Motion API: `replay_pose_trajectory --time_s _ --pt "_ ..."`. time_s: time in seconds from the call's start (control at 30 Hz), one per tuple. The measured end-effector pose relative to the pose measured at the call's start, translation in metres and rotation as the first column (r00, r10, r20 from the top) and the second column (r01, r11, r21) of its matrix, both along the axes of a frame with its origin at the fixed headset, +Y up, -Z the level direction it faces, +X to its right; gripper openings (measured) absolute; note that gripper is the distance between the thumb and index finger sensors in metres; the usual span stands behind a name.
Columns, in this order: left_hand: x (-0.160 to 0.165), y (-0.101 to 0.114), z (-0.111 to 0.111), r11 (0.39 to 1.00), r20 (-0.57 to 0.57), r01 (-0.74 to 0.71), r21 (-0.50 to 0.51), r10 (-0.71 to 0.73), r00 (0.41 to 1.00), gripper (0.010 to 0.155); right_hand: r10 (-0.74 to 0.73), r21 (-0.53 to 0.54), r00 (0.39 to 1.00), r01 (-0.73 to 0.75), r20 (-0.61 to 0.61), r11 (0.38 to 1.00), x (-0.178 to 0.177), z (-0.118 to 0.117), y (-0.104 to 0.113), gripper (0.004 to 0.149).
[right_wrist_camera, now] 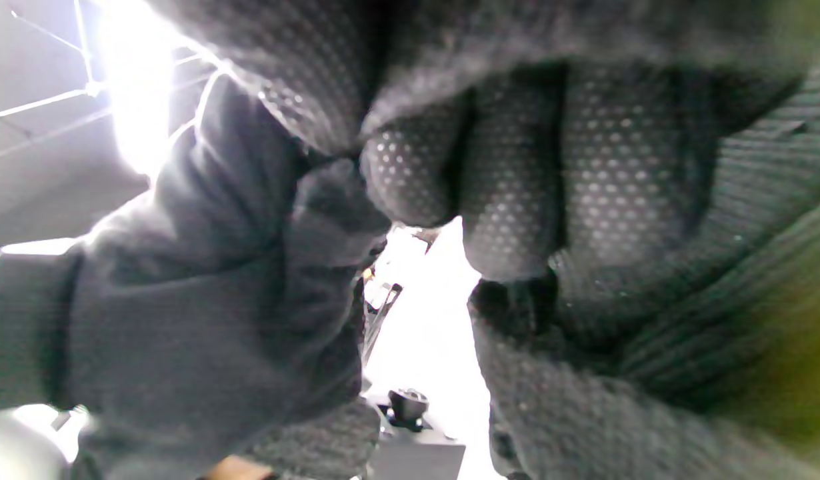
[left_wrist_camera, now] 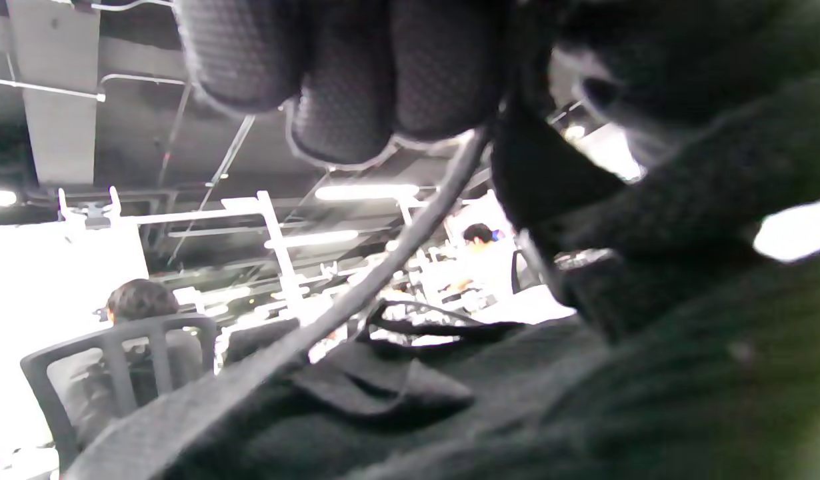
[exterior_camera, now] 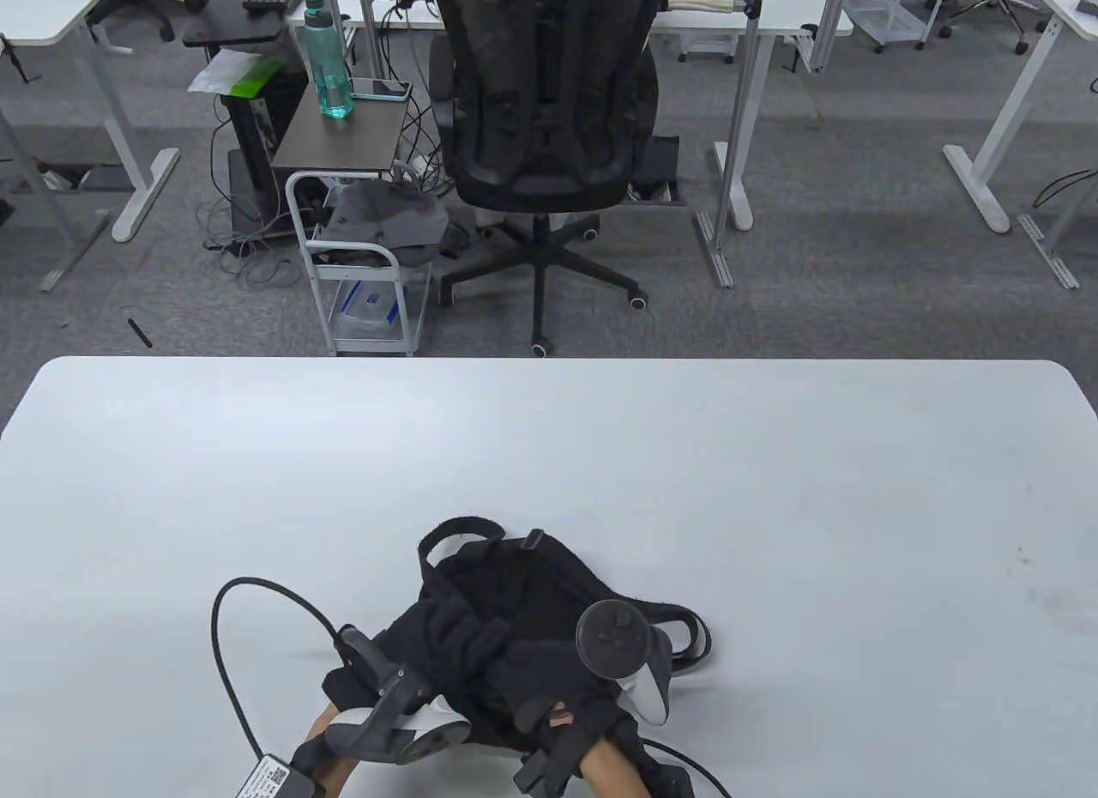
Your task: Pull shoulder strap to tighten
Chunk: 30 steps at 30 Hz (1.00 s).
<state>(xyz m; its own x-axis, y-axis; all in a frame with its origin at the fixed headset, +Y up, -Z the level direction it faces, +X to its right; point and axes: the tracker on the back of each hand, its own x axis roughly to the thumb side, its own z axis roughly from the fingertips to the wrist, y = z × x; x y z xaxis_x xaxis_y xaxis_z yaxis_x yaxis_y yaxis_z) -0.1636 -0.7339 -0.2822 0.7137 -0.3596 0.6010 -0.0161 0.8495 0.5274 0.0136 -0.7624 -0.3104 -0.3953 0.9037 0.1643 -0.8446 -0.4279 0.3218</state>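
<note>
A black backpack (exterior_camera: 523, 579) lies on the white table (exterior_camera: 772, 506) near its front edge, its carry loop (exterior_camera: 455, 528) pointing away from me. One shoulder strap (exterior_camera: 690, 631) curls out on its right. My left hand (exterior_camera: 450, 639) rests on the bag's left part; in the left wrist view its curled fingers (left_wrist_camera: 343, 87) grip a narrow strap (left_wrist_camera: 357, 293) that runs taut down to the bag. My right hand (exterior_camera: 553, 669) lies on the bag's near right part, and its curled fingers (right_wrist_camera: 517, 187) clench black fabric (right_wrist_camera: 217, 267) of the bag. Which part they hold is hidden.
A black cable (exterior_camera: 225, 635) loops over the table left of the bag. Beyond the far edge stand an office chair (exterior_camera: 545, 103) and a white cart (exterior_camera: 360, 266). The table stretches wide on both sides and behind the bag.
</note>
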Motion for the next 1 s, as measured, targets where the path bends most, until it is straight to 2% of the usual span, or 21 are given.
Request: replay_pose_trajectory --time_s 0.13,0.33,0.43,0.53,0.7,0.8,0.87,1.0 --pt "-0.012 0.000 -0.014 1.000 -0.068 0.001 -0.007 -0.002 0.998 0.065 0.000 -0.023 1.000 -0.001 -0.012 1.000 -0.003 -0.001 -0.001 0.037" --pt "-0.027 0.001 -0.023 1.000 -0.134 -0.010 -0.026 0.007 0.991 0.065 -0.003 -0.039 1.000 0.001 -0.031 0.999 -0.003 -0.002 -0.003 0.037" --pt "-0.024 0.003 -0.017 1.000 -0.112 -0.028 0.013 0.029 0.993 0.064 -0.010 -0.023 1.000 0.010 -0.002 1.000 0.001 0.000 -0.001 0.038" --pt "-0.019 0.005 -0.009 1.000 -0.084 -0.023 0.014 0.024 0.996 0.064 0.006 -0.031 1.000 -0.006 -0.007 1.000 0.005 0.000 0.000 0.049" --pt "-0.004 0.007 0.004 0.999 -0.006 -0.030 0.032 0.030 1.000 0.064 -0.034 -0.056 0.999 0.033 -0.022 0.998 0.002 0.000 -0.002 0.041" --pt "-0.003 0.002 0.003 0.999 -0.009 0.002 0.051 -0.002 1.000 0.064 -0.011 -0.045 1.000 0.011 -0.018 0.999 0.001 0.001 -0.002 0.037" --pt "-0.006 -0.001 -0.003 1.000 -0.017 0.000 0.016 0.000 1.000 0.064 -0.002 -0.054 1.000 0.000 -0.031 0.999 -0.002 0.000 -0.002 0.037" --pt "-0.015 -0.003 -0.015 1.000 -0.075 0.013 0.007 -0.013 0.997 0.065 0.014 -0.053 0.999 -0.016 -0.031 0.998 -0.004 0.000 -0.002 0.037"
